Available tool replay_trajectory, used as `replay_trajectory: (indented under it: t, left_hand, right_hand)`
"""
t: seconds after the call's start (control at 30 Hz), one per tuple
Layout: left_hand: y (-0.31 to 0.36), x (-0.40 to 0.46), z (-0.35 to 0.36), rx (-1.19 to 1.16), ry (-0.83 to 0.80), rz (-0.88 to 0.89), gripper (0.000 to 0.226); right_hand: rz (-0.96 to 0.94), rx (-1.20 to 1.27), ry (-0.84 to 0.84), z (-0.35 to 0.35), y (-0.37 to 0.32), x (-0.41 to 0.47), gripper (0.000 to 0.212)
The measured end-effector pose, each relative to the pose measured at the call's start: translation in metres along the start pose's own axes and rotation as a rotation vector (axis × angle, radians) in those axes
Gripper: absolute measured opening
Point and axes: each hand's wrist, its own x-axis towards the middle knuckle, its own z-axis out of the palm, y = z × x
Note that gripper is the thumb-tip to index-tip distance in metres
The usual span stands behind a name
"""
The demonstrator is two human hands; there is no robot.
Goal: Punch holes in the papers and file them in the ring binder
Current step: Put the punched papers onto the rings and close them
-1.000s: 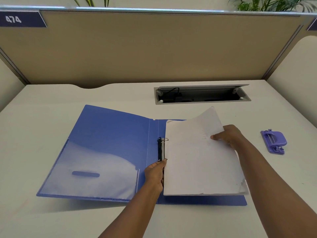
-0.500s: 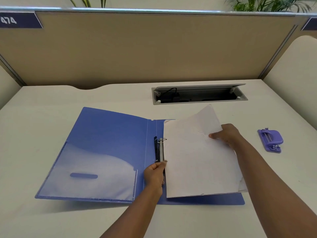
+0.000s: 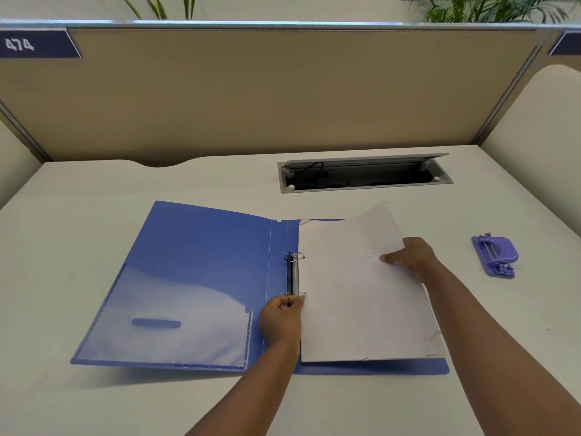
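A blue ring binder [image 3: 201, 262] lies open on the white desk, its clear inner pocket on the left cover. The metal ring mechanism [image 3: 294, 273] runs along the spine. White papers [image 3: 355, 297] rest on the right cover with their left edge at the rings. My left hand [image 3: 281, 319] pinches the lower end of the ring mechanism. My right hand [image 3: 412, 258] grips the right edge of the papers and lifts the far corner off the cover. A purple hole punch [image 3: 495, 254] sits on the desk to the right, apart from both hands.
A cable hatch [image 3: 364, 176] with its lid raised is set into the desk behind the binder. Beige partition walls [image 3: 267, 92] close the desk at the back and sides.
The papers' left edge has settled closer against the rings. Both hands keep their holds, and the view has shifted slightly.
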Motion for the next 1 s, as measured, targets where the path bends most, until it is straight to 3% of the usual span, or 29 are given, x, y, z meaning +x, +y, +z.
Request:
replay_trajectory:
  t: [0.33,0.57,1.0]
  left_hand:
    - [0.001,-0.007,-0.001,0.153,-0.008,0.066,0.026]
    - [0.004,-0.005,-0.006,0.132,0.020,0.088,0.025]
    - [0.001,0.002,-0.008,0.150,0.017,0.061,0.020]
  right_hand:
    - [0.054,-0.072,0.005,0.015,0.016,-0.004,0.048]
    - [0.061,-0.099,0.037,0.018,0.025,-0.008,0.056]
    - [0.072,-0.138,0.033,0.011,0.024,-0.006,0.048]
